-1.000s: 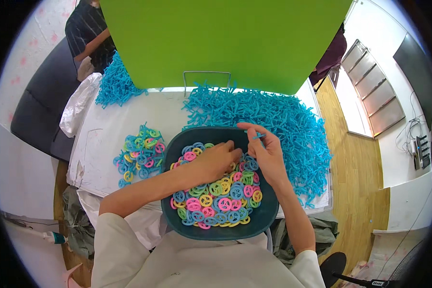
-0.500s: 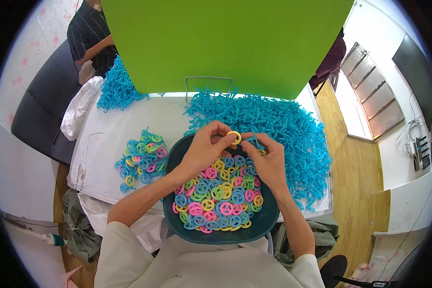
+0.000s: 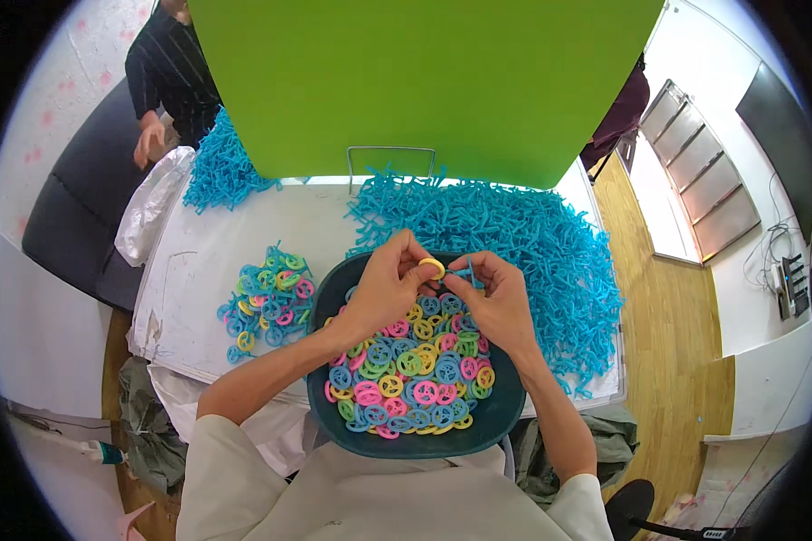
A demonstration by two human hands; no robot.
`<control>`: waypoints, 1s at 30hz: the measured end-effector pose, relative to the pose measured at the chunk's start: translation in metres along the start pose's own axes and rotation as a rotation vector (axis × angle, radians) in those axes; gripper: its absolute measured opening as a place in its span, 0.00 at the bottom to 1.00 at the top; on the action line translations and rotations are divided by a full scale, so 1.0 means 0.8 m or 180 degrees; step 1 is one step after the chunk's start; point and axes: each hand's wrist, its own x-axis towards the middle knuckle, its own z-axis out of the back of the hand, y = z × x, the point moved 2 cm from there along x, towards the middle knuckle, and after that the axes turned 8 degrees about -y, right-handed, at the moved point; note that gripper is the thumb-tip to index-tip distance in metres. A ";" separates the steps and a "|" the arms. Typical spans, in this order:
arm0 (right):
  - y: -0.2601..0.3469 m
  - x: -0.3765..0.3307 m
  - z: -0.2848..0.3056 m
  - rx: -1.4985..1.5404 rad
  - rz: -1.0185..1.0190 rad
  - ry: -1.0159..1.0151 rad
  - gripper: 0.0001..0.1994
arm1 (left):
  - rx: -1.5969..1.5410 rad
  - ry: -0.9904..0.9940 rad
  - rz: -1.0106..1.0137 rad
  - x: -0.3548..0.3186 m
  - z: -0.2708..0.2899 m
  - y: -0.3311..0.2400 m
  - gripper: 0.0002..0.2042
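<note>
My left hand point(image 3: 383, 287) pinches a small yellow ring point(image 3: 432, 266) above the far edge of a dark teal bowl point(image 3: 496, 417). My right hand point(image 3: 498, 299) holds a thin blue stick piece point(image 3: 461, 271) whose tip meets the ring. The bowl sits close to my body and is filled with several pink, yellow, green and blue wheel-shaped rings point(image 3: 410, 379). Both hands hover over the bowl's far half, fingertips touching at the ring.
A large heap of blue stick pieces point(image 3: 514, 234) lies behind and right of the bowl. A smaller pile of assembled coloured pieces point(image 3: 266, 302) sits left on the white table point(image 3: 198, 261). A green board point(image 3: 424, 81) stands behind. Another person point(image 3: 167, 72) works at far left.
My left hand rose out of the bowl with a yellow ring. My right hand came up with a blue stick, and the two pieces now meet between my fingertips.
</note>
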 end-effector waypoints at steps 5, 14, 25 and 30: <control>0.000 -0.003 -0.002 0.0473 -0.0124 -0.0183 0.18 | 0.0393 -0.0143 -0.0725 -0.006 -0.004 -0.003 0.05; 0.008 -0.005 -0.001 -0.0424 0.0346 -0.0395 0.10 | 0.0550 -0.0078 -0.0357 -0.003 0.000 -0.007 0.05; 0.013 -0.006 0.000 -0.0788 0.0367 -0.0642 0.06 | 0.0455 -0.0043 -0.0302 -0.009 -0.004 -0.021 0.07; 0.010 -0.006 0.000 -0.0936 0.0658 -0.0586 0.07 | 0.0234 -0.0017 -0.0094 -0.002 0.002 -0.008 0.05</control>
